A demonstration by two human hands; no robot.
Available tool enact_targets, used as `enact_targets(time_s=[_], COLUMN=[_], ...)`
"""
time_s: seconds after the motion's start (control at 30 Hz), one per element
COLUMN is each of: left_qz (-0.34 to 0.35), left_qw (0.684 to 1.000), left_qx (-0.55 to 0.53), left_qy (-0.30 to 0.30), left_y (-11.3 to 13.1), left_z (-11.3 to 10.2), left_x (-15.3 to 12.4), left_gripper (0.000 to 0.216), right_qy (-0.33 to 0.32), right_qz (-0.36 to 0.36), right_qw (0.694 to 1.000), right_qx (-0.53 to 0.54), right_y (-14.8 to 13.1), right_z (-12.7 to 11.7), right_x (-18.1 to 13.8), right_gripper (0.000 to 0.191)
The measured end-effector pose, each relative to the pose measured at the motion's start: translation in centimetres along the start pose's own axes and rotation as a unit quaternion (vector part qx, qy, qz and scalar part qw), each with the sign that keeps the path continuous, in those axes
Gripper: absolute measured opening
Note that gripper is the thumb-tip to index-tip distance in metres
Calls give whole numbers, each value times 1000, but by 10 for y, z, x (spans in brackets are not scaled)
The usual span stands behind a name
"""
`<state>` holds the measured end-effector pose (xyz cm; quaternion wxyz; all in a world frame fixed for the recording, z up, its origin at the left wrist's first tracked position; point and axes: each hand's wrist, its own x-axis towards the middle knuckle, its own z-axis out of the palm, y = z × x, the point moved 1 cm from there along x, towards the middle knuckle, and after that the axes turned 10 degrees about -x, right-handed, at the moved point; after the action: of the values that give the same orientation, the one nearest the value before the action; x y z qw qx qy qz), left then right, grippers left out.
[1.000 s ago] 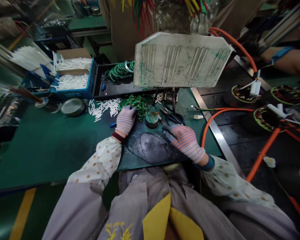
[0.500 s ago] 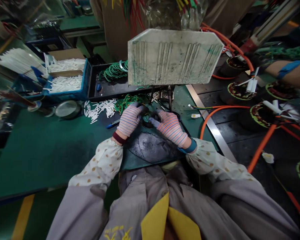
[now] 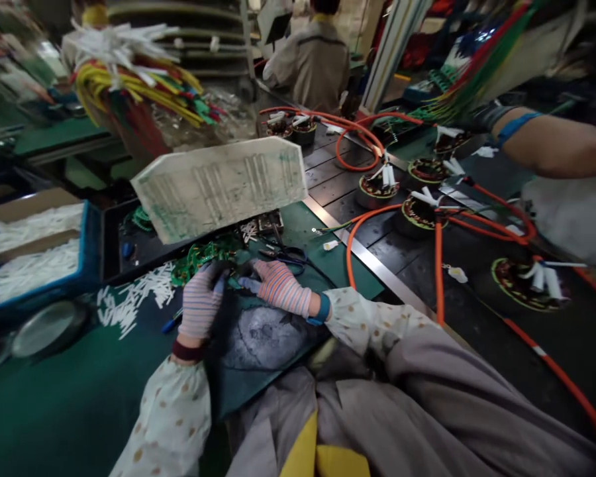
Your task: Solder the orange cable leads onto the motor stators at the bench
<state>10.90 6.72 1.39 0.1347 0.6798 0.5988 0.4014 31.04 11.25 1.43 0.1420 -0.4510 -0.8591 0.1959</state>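
Observation:
My left hand (image 3: 203,298), in a striped glove with dark fingertips, is over the green mat just in front of a pile of green wire pieces (image 3: 198,258). Its fingers are curled. My right hand (image 3: 281,288), gloved alike, faces it with thumb and fingers bent together. A bit of green shows between the fingertips, too small and blurred to name. Below both hands lies a dark worn patch (image 3: 268,334) on the mat. White tubes (image 3: 142,298) and a blue pen (image 3: 171,322) are left of my left hand. Pliers (image 3: 284,255) lie beyond my right hand.
A blue bin (image 3: 87,245) of white tubes and a round metal dish (image 3: 49,328) stand left. A pale slanted board (image 3: 223,185) rises ahead. Rightward, wound motor stators (image 3: 526,285) with orange tubing (image 3: 440,271) sit on dark slats. A co-worker's arm (image 3: 556,142) reaches in.
My view has swung to the right, so the bench appears farther left and more stators show. Both hands stay close together near the green wire pile. More of the co-worker's arm is visible.

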Motion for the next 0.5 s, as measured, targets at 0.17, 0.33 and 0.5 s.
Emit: enact_targets(time_s=[0.17,0.33,0.5], left_qz=[22,2,-117], left_qw=[999,991,950], left_qx=[43,119,211], left_qy=[3,58,200], left_y=[11,11,-33], left_z=[-4,-76,-133], left_x=[2,-13,-55], left_gripper=[40,33,64], right_qy=[-34,61,92], right_qz=[-30,-101,179], right_qw=[997,990,957], right_qx=[-61,-72,-207], right_y=[-5,50,166], right_z=[-6,-60,-148], right_x=[-8,-27,35], right_gripper=[66,47,57])
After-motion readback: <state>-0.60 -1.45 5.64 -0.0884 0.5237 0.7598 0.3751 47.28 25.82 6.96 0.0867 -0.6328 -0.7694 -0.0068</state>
